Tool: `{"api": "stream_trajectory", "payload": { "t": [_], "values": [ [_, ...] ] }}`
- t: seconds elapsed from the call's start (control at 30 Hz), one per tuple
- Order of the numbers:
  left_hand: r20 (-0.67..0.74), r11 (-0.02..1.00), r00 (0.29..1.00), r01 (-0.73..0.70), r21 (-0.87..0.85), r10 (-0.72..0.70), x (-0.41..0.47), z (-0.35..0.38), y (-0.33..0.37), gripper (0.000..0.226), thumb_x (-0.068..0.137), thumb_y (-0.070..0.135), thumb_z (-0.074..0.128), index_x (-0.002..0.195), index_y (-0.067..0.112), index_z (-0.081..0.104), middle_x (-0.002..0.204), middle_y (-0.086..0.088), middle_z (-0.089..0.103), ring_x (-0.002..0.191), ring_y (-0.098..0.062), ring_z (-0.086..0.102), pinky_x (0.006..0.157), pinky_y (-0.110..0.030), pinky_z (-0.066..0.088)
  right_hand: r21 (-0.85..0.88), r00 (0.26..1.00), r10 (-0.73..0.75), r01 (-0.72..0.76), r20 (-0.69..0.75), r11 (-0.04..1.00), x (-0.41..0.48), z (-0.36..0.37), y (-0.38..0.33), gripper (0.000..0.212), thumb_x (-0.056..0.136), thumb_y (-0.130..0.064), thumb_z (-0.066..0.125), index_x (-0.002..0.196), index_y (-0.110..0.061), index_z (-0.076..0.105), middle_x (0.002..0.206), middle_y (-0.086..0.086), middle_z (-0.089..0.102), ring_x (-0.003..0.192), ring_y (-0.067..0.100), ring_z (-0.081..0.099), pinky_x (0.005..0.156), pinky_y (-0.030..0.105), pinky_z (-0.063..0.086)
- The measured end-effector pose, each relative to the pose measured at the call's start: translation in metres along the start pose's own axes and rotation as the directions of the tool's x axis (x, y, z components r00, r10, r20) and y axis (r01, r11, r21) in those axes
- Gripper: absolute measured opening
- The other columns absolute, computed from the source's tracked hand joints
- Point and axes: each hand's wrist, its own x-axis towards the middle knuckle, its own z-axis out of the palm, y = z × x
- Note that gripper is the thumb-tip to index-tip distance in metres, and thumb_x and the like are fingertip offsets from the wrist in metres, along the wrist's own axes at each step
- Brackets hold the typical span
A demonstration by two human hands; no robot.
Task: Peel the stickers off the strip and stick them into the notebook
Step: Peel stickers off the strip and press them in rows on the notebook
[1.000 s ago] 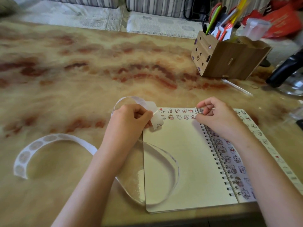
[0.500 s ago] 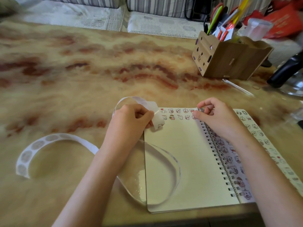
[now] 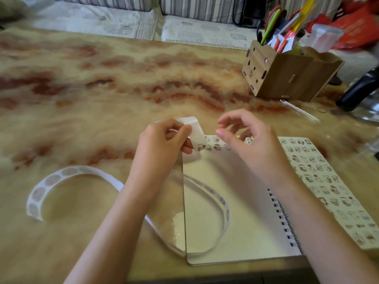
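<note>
An open spiral notebook (image 3: 229, 212) lies on the table in front of me, with small cartoon stickers along the top of its cream left page and many more on the right page (image 3: 320, 177). A long white sticker strip (image 3: 61, 175) loops over the table at left and curls across the notebook. My left hand (image 3: 162, 144) pinches the folded end of the strip (image 3: 192, 128) just above the page's top left corner. Raised over the page's top edge, my right hand (image 3: 248, 140) has curled, parted fingers with nothing visible in them.
A wooden pen holder (image 3: 287, 76) full of pens and scissors stands at the back right. A clear pen (image 3: 299, 109) lies in front of it, and a black-handled object (image 3: 359, 91) sits at the far right. The table's front edge runs just below the notebook.
My right hand has lifted off the top of the page near the spiral and moved left toward the strip end. My left hand keeps holding the strip.
</note>
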Motion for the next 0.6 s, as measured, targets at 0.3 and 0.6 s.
{"api": "stream_trajectory", "payload": {
  "t": [0.3,0.6],
  "values": [
    [-0.016,0.994,1.000,-0.006,-0.108,0.004,-0.001,-0.005,0.003,0.018,0.093,0.023,0.057,0.082,0.011,0.066,0.055,0.009,0.067,0.055,-0.002,0.066,0.049,-0.008,0.040,0.143,0.997,0.002,-0.012,0.073,0.990,-0.004,0.019,-0.009,0.007,0.081,-0.014,0.075,0.086,-0.018,0.072,0.076,-0.007,0.072,0.072,0.010,0.065,0.063,0.029,0.048],
    [0.086,0.999,0.996,0.001,-0.050,0.003,-0.002,-0.009,0.005,0.020,0.087,0.034,0.063,0.077,0.019,0.072,0.068,0.003,0.073,0.066,-0.003,0.068,0.055,-0.015,0.043,0.240,0.998,0.061,-0.065,0.025,0.969,-0.002,0.019,-0.007,0.012,0.079,-0.012,0.076,0.080,-0.023,0.072,0.074,-0.005,0.073,0.067,0.009,0.066,0.063,0.025,0.051]
  ]
}}
